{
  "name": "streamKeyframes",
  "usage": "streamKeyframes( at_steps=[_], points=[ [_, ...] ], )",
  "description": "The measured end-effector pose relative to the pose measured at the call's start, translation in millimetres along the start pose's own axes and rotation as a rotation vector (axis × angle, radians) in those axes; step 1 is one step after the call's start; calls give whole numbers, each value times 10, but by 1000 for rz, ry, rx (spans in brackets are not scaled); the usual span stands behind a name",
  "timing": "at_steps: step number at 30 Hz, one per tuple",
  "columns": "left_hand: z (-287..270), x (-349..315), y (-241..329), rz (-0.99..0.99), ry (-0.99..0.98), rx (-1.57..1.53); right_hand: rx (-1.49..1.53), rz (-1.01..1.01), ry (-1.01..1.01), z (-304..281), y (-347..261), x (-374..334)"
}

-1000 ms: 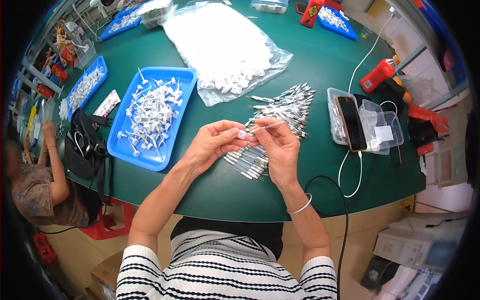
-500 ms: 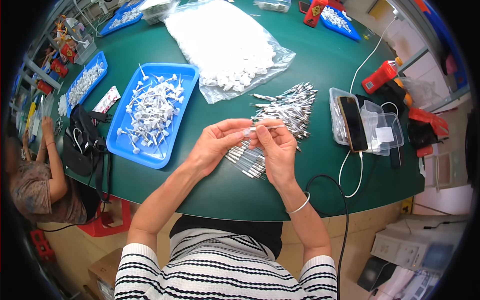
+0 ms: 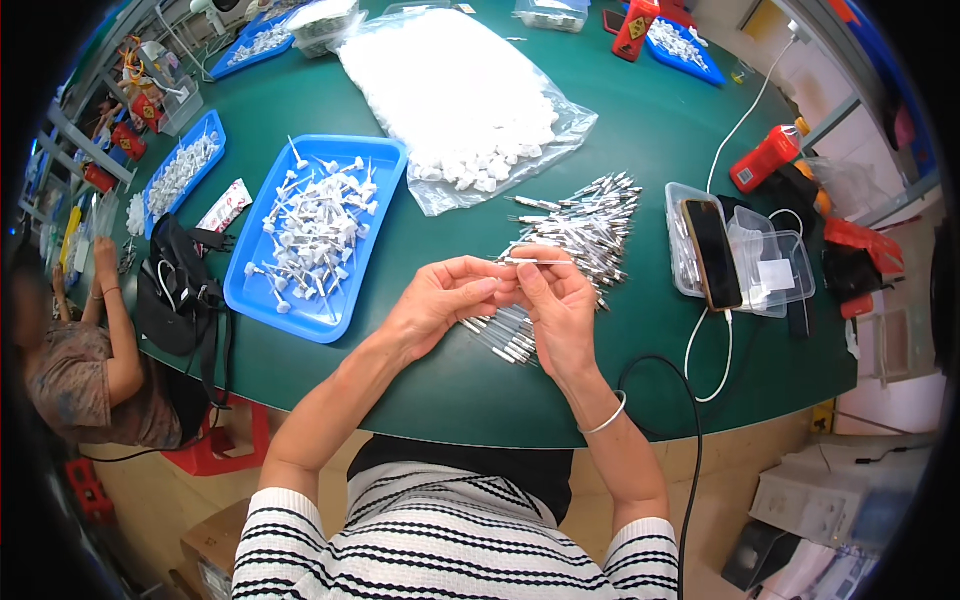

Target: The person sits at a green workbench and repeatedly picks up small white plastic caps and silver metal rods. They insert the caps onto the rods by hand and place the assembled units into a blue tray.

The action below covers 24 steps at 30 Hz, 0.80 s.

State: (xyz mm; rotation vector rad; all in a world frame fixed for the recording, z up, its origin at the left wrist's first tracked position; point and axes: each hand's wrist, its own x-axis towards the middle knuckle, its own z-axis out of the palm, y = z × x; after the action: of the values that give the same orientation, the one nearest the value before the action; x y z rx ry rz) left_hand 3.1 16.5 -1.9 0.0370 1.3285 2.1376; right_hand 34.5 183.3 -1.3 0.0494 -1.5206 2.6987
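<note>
My left hand (image 3: 447,302) and my right hand (image 3: 560,310) meet above the near edge of the green table (image 3: 650,140). Between their fingertips they pinch one thin metal pin (image 3: 540,262), held level. Under the hands lies a small row of the same pins (image 3: 505,335). A bigger heap of metal pins (image 3: 585,225) spreads just beyond the right hand. Left of the hands stands a blue tray (image 3: 360,270) filled with white-capped finished pieces (image 3: 315,230). A clear bag of small white caps (image 3: 460,90) lies farther back.
A phone (image 3: 712,254) rests on clear plastic boxes (image 3: 770,270) at the right, with a white cable (image 3: 712,350) hanging off the edge. A black bag (image 3: 175,295) sits at the left edge; another person (image 3: 90,370) sits lower left. More blue trays (image 3: 180,170) lie beyond.
The hands have stayed in place above the pins; the fingers shifted slightly and the held pin now lies level between both hands.
</note>
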Motion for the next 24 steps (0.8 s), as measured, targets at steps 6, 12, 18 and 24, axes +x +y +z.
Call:
streamKeyframes(
  at_steps=[6,12,18,24],
  points=[
    [-145,-105,392,504,237,67,18,-303,152,-51,-278,72],
    [153,-814,1234,1329,355,106,-43,-361,240,-89,-377,81],
    [98,-289,564,601,110,147,-95,-355,166,-45,-340,55],
    [74,77,57,63,-5,-306,-253,-321,51,-43,-271,50]
  ],
)
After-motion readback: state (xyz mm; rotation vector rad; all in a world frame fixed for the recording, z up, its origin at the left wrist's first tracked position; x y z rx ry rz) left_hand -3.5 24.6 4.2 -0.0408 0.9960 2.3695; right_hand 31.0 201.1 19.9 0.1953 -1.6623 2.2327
